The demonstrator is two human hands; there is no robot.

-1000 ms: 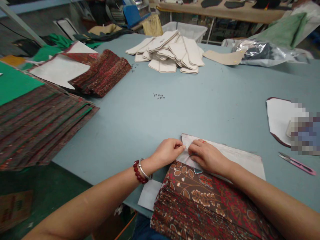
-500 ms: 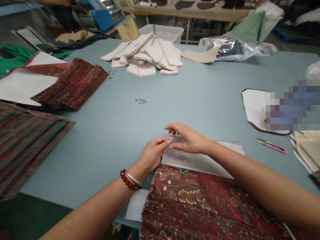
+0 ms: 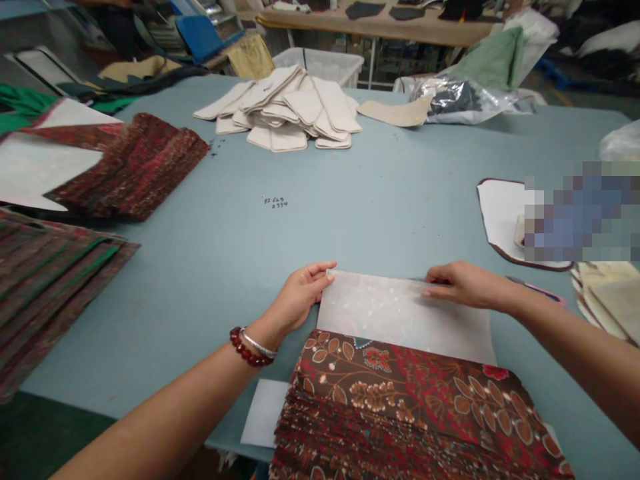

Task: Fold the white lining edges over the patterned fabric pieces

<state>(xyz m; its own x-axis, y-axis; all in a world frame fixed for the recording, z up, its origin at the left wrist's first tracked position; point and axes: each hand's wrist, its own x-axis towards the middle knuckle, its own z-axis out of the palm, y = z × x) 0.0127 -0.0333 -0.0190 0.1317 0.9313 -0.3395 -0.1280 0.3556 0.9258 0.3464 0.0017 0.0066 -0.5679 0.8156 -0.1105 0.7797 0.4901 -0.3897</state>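
My left hand [image 3: 297, 293] has thumb and fingers closed on the upper left corner of a thin white sheet [image 3: 370, 303]. Along the sheet's upper edge, farther right, my right hand [image 3: 465, 285] pinches with thumb and curled fingers. The lower part of the sheet meets a thick stack of brown and red floral fabric pieces [image 3: 400, 387] at the table's near edge. Pink-handled thread snips [image 3: 545, 292] lie behind my right wrist, partly hidden by it.
Cream-coloured panels [image 3: 295, 107] are heaped at the back of the blue table [image 3: 340, 200]. More patterned fabric stacks [image 3: 135, 167] lie at the left. A dark-edged white panel [image 3: 500, 213] rests at the right, near a pixelated patch. A clear plastic bag [image 3: 465, 100] sits behind.
My right hand has moved right along the sheet's upper edge, away from my left hand. The sheet now lies more spread out. My left hand stays at the corner.
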